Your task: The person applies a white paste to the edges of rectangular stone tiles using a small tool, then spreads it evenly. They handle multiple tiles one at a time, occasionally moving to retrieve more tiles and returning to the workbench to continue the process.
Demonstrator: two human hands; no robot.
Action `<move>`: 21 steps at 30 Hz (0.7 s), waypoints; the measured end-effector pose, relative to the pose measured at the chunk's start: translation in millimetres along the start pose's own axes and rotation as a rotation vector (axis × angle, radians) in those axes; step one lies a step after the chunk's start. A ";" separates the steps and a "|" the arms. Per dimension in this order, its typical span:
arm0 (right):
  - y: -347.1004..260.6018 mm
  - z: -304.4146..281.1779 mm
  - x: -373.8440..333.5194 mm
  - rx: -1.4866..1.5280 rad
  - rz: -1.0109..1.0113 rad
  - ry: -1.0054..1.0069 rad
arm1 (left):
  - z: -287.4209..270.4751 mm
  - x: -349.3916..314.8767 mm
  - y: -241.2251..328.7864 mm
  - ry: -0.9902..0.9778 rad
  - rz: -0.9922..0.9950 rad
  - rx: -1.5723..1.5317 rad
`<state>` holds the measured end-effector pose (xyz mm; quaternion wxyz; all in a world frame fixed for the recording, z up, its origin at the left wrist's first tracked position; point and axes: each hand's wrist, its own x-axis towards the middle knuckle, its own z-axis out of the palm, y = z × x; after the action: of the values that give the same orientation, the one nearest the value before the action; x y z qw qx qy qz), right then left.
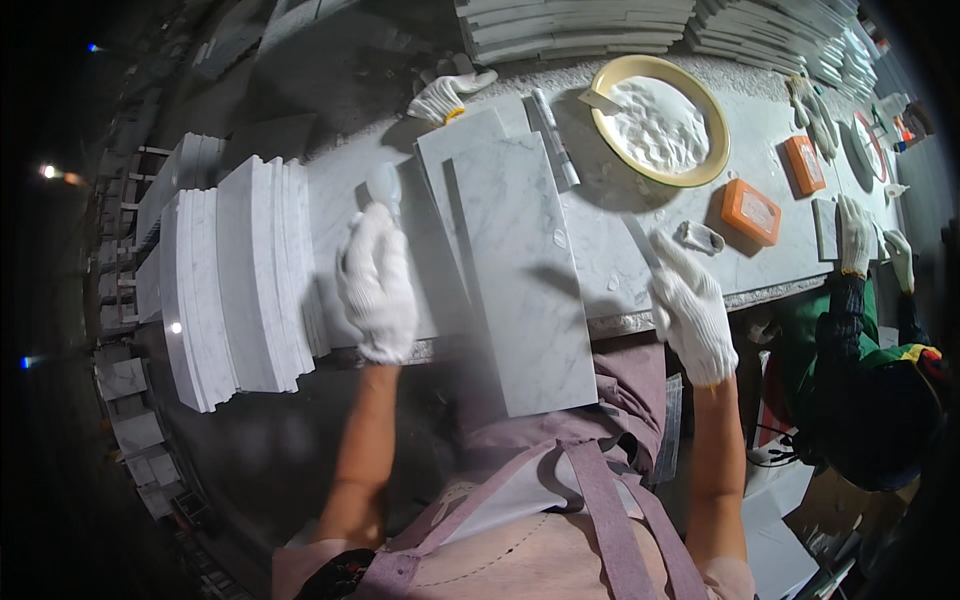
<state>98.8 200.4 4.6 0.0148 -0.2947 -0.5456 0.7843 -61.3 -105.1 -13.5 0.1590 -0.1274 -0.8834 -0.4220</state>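
In a white knitted glove, my left hand (378, 290) is closed round a small translucent whitish thing, bottle-like in shape (383, 183), whose rounded end points away from me. My right hand (692, 305), gloved too, grips a thin flat scraper blade (641, 240). Between my hands lies a long grey-veined marble slab (525, 270), its near end jutting past the table edge toward my lap. Under its left side more slabs (445, 170) show. A chip-like fleck sits on the slab's right edge. A crumpled whitish wad (699, 237) rests just beyond my right hand.
A yellow-rimmed bowl (718, 150) of white powder stands beyond, near a marker pen (556, 138) and orange blocks (750, 212). Upright slabs (265, 270) crowd the left; slab stacks (575, 28) line the back. A loose glove (445, 98) lies there. Another person's gloved hands (855, 235) work at right.
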 end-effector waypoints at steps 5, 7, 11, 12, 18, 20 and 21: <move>31.0 -47.5 -53.5 0.105 0.109 -0.118 | -19.7 67.6 -55.7 -0.229 0.394 0.670; 42.7 -60.4 -70.2 0.112 0.159 -0.102 | -18.3 82.8 -72.4 -0.301 0.526 0.716; 58.8 -65.1 -83.2 0.214 0.164 -0.020 | -8.6 104.2 -87.9 -0.490 0.429 0.698; 62.4 -61.7 -84.0 0.238 0.154 -0.009 | -8.6 107.9 -88.2 -0.523 0.390 0.669; 72.0 -39.5 -84.0 0.452 0.144 -0.062 | -4.9 108.8 -93.2 -0.620 0.308 0.168; 67.4 -39.8 -79.7 0.408 0.132 -0.130 | 2.4 105.4 -104.9 -0.656 0.090 0.114; 65.2 -39.3 -77.1 0.437 0.157 -0.121 | 5.1 104.9 -113.7 -0.583 0.248 0.132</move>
<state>200.8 180.8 -26.4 -0.0156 -0.2787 -0.3383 0.8987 -199.2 -161.0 -55.9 -0.0423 -0.3391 -0.8950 -0.2868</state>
